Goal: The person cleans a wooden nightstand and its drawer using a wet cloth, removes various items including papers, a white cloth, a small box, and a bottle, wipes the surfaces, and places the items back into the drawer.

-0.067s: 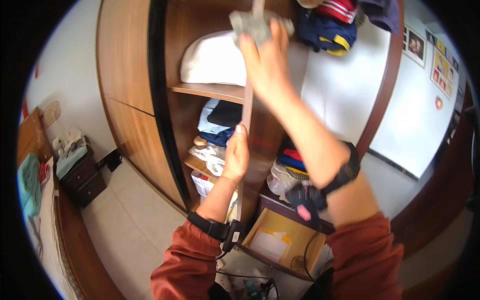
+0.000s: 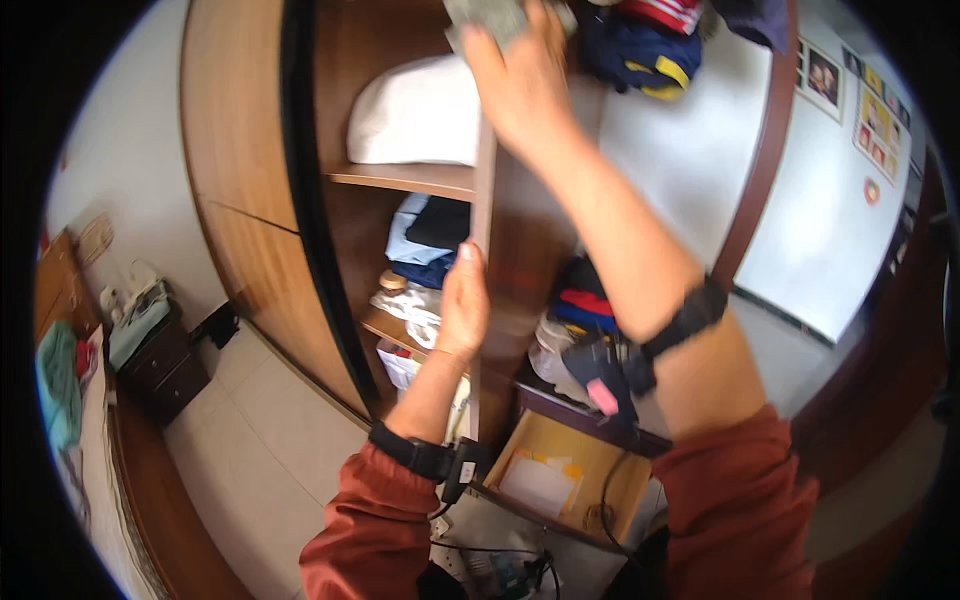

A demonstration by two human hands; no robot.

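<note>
High up at the top edge, my right hand point(image 2: 525, 95) is closed on a grey-green cloth point(image 2: 490, 18), near the front edge of the wardrobe's upright panel point(image 2: 484, 185). Blur softens the fingertips, and the cloth is partly cut off by the picture's edge. Lower down, my left hand point(image 2: 464, 308) rests against that same panel edge, thumb pointing up. Its other fingers are hidden. Behind it, folded clothes point(image 2: 440, 222) lie on a shelf. A rounded white bundle point(image 2: 415, 115) fills the shelf above.
An open drawer point(image 2: 625, 500) holding papers juts out low in front of me. Cables and a power strip point(image 2: 450, 560) lie on the floor beside it. Clothes point(image 2: 640, 55) hang at upper right. To the left are a sliding door point(image 2: 245, 130), a dark nightstand point(image 2: 165, 355) and a bed.
My right hand and the cloth sit slightly higher and further left in the picture. The whole view has shifted a little; my left hand stays at the panel edge.
</note>
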